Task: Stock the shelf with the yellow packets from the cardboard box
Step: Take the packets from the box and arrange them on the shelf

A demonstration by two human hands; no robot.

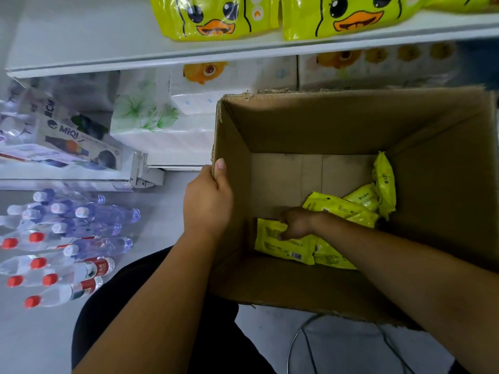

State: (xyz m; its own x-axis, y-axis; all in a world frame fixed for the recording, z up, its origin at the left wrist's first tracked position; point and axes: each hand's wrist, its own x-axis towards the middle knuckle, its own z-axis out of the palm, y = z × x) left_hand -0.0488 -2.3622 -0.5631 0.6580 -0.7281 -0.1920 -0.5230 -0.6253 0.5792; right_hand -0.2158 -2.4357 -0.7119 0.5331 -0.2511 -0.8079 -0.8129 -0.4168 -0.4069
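Observation:
An open cardboard box (445,190) stands on the floor below a white shelf (89,47). Several yellow packets lie at its bottom, some leaning in the right corner (383,184). My left hand (208,201) grips the box's left wall, thumb inside over the rim. My right hand (295,224) reaches deep into the box and its curled fingers take hold of a flat yellow packet (283,245) at the bottom left. Two large yellow duck-face packets (216,14) lie on the shelf above.
Water bottles (62,247) with red and white caps lie clustered on the floor to the left. Boxed goods (73,136) and tissue packs (151,117) fill the lower shelf. A thin cable (305,336) loops on the floor near the box's front.

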